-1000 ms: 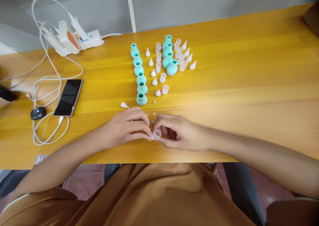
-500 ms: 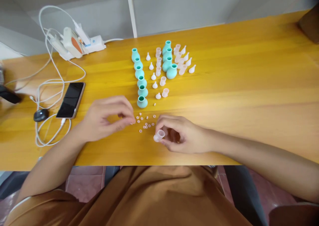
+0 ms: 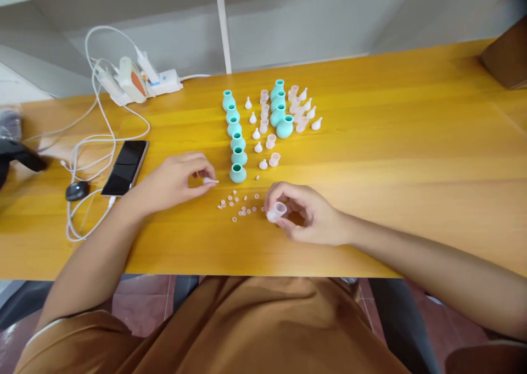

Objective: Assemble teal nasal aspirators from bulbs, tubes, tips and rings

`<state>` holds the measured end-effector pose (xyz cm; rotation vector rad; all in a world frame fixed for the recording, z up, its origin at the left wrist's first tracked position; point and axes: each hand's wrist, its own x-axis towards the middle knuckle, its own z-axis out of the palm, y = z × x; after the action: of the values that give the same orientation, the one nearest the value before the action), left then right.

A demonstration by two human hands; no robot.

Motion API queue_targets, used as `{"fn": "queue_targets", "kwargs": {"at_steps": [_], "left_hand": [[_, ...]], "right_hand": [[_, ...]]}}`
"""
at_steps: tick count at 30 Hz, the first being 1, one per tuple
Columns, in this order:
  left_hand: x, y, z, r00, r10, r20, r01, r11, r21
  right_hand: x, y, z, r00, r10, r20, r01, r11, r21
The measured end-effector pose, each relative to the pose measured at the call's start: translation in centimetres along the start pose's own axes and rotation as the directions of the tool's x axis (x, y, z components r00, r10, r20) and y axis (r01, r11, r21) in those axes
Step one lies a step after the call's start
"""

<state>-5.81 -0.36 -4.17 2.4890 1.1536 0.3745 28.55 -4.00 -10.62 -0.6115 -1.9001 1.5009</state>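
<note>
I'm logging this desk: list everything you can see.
Desk: one, yellowish, across the view
Bulbs: ten, teal, two groups, centre
Cups: about ten, translucent pinkish, near bulbs, one held
Pointed pieces: ten, white, nine near bulbs, one held
Rings: over a dozen, pale, in front of bulbs
Phone: one, black screen, left
Power strip: one, white, back left, bearing adapters
Cables: several, white, left
Rounded item: one, black, beside phone
Angular item: one, black, left edge
Box: one, brown, far right
Wall: one, grey, behind
Floor: one, reddish, below
Shirt: one, brown, bottom
Left hand: one, bare, left, holding pointed piece
Right hand: one, bare, centre, holding cup
</note>
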Motion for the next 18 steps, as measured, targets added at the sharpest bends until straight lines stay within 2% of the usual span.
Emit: {"fn": "queue_targets", "kwargs": {"at_steps": [3,6,8,10,13,18], "left_hand": [[-0.2,2.3,0.5,0.983,0.022,-0.184,-0.06,0.977,-0.205],[-0.3,4.6,2.4,0.957,0.101,-0.272,-0.214,0.879,-0.426],[-0.4,5.7,4.0,0.935,0.102,-0.339,-0.262,0.842,-0.471],[-0.4,6.2,5.3,0.919,0.066,-0.388,-0.254,0.853,-0.456],[-0.4,6.0,6.5,0.904,0.038,-0.425,-0.264,0.832,-0.487],[-0.1,5.6,6.9,0.918,-0.003,-0.398,-0.251,0.771,-0.585]], "right_hand": [[0.1,-0.2,0.0,0.998,0.058,0.013,-0.058,0.997,0.046],[0.2,-0.5,0.2,0.99,0.125,0.069,-0.13,0.989,0.075],[0.3,-0.6,0.3,0.984,0.15,0.096,-0.157,0.985,0.067],[0.3,-0.6,0.5,0.984,0.148,0.096,-0.154,0.987,0.055],[0.4,-0.6,0.5,0.989,0.12,0.081,-0.124,0.991,0.048],[0.3,-0.5,0.4,0.984,0.146,0.102,-0.155,0.984,0.083]]}}
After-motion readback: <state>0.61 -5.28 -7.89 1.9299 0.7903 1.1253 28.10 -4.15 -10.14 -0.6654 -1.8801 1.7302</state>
